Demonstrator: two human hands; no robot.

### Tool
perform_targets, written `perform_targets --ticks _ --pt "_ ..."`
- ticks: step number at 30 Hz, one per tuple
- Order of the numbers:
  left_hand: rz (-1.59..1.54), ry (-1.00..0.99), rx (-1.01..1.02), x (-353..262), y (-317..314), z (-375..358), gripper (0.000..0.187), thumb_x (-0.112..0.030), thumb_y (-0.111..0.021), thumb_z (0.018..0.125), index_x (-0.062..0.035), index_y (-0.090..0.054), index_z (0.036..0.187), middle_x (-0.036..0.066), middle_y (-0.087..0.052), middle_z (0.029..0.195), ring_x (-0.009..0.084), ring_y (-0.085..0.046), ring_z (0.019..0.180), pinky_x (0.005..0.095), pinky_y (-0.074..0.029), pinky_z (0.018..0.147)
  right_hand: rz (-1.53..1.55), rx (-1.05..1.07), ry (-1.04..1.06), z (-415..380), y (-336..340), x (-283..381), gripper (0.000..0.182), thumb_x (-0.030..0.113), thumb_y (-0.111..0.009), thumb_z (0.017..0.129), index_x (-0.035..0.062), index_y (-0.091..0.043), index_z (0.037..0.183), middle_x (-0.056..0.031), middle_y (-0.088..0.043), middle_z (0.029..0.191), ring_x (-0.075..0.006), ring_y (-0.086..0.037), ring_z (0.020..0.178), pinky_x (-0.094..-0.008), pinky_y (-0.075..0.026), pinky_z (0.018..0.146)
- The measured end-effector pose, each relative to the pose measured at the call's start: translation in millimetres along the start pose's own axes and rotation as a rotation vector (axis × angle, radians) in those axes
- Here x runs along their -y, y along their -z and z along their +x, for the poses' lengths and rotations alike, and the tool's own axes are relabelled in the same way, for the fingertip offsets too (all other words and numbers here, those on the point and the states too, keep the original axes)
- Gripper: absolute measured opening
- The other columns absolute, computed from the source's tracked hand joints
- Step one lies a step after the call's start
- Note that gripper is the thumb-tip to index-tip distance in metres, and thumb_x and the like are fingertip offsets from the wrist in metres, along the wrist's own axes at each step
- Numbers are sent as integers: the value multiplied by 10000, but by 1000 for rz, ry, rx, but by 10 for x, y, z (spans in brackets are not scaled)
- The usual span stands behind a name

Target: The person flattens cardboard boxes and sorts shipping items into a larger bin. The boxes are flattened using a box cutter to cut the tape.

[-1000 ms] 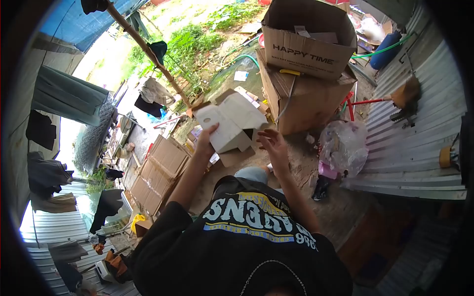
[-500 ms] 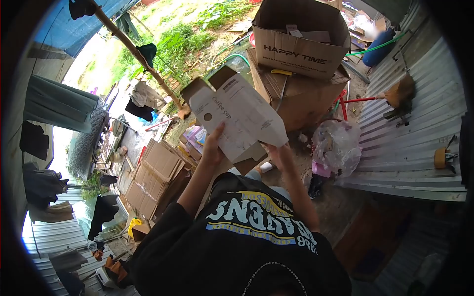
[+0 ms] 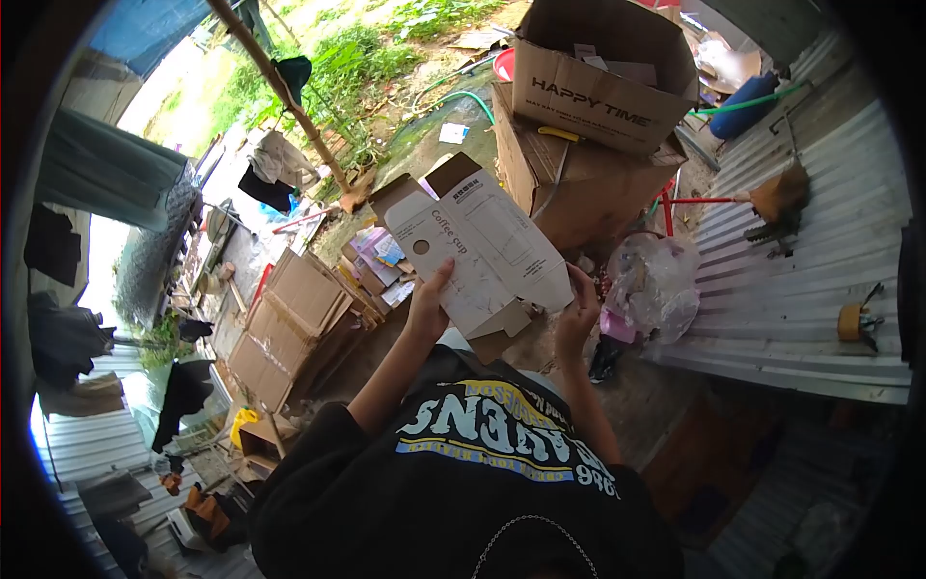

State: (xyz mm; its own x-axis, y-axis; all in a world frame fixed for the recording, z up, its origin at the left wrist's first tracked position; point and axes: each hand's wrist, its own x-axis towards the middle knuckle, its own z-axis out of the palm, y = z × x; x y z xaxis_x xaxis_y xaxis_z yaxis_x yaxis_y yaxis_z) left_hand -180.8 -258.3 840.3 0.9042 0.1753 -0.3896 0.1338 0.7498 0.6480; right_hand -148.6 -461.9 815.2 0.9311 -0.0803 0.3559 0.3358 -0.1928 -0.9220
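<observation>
A white Coffee cup box (image 3: 492,246) of thin cardboard is held out in front of my chest, tilted, with flaps standing open at both ends. Brown inner card shows on the flaps. My left hand (image 3: 431,304) grips its lower left side, the thumb lying on the printed face and the other fingers hidden underneath. At the right end, my right hand (image 3: 577,314) has its fingers closed on the corner of the end flap.
A large HAPPY TIME carton (image 3: 603,96) sits on another brown carton (image 3: 588,188), with a yellow-handled tool (image 3: 559,133) beside it. Flattened cardboard (image 3: 289,323) is stacked at left. A clear plastic bag (image 3: 656,285) lies near the corrugated metal wall (image 3: 772,299).
My right hand has shifted from beneath the box's near right end to its right corner. The box stays in my left hand, and the view has moved slightly.
</observation>
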Motion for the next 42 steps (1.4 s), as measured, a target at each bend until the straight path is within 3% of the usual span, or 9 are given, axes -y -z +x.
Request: perform_targets --ticks 2,5,21,25,29,35,37,39,42 --pt "-39 -24 -6 5 84 -21 401 -175 -521 811 24 -391 1133 157 -521 1042 270 -541 928 377 -461 794 866 64 -589 -11 -5 -85 259 84 -458 831 11 -491 1078 -74 -561 1007 -175 -530 933 -290 -393 833" --pt "-64 11 47 -99 319 -7 395 -147 -530 800 16 -390 1131 142 -501 1069 256 -525 949 379 -448 811 1111 235 -862 -127 -22 -233 211 83 -466 832 20 -505 1029 -57 -559 989 -150 -528 925 -274 -394 818" --pt "333 -292 -343 -601 580 507 319 -243 -601 776 9 -561 968 40 -595 830 131 -570 695 247 -444 628 257 996 -709 768 -812 -1234 232 140 -491 827 27 -510 1028 -47 -580 938 -123 -554 815 -249 -428 680" --pt "255 -381 -458 -880 562 1059 357 -256 -589 785 16 -530 1009 62 -569 907 150 -564 750 265 -455 656 264 562 -899 1754 -1113 -1901 199 144 -454 833 -2 -504 958 -104 -586 887 -176 -582 734 -291 -464 685" --pt "191 -505 -751 -1349 926 1543 443 -254 -589 783 36 -455 1090 85 -531 993 175 -540 856 308 -450 739 746 23 -1159 2767 -1249 -3162 193 171 -431 823 0 -499 878 -166 -582 880 -258 -579 801 -382 -476 734" --pt "213 -642 -1233 -1577 2337 1521 473 -248 -626 749 60 -462 1068 119 -541 978 209 -561 794 314 -466 707 783 -701 -1299 3594 -1478 -4310 441 253 -408 840 -91 -380 1114 -228 -380 1193 -326 -440 1047 -439 -335 932" --pt "177 -553 -1314 -1555 2454 1379 450 -226 -626 749 57 -471 1062 116 -546 979 210 -561 783 312 -466 703 714 -745 -1318 3677 -1590 -4408 470 284 -441 823 -32 -380 1166 -180 -295 1286 -298 -411 1092 -416 -292 960" --pt "217 -482 -1432 -1378 2550 1217 414 -178 -626 747 53 -479 1057 111 -552 980 204 -561 772 307 -462 696 823 -627 -1044 3604 -1429 -5413 425 277 -485 801 58 -426 1160 -116 -353 1265 -273 -437 1065 -386 -337 926" --pt "394 -417 -1536 -1260 2650 1182 373 -129 -624 743 54 -493 1041 104 -557 969 189 -558 774 298 -454 687 835 -741 -1086 3820 -1505 -4987 354 250 -553 765 110 -498 1086 -79 -483 1111 -225 -484 996 -356 -408 816"
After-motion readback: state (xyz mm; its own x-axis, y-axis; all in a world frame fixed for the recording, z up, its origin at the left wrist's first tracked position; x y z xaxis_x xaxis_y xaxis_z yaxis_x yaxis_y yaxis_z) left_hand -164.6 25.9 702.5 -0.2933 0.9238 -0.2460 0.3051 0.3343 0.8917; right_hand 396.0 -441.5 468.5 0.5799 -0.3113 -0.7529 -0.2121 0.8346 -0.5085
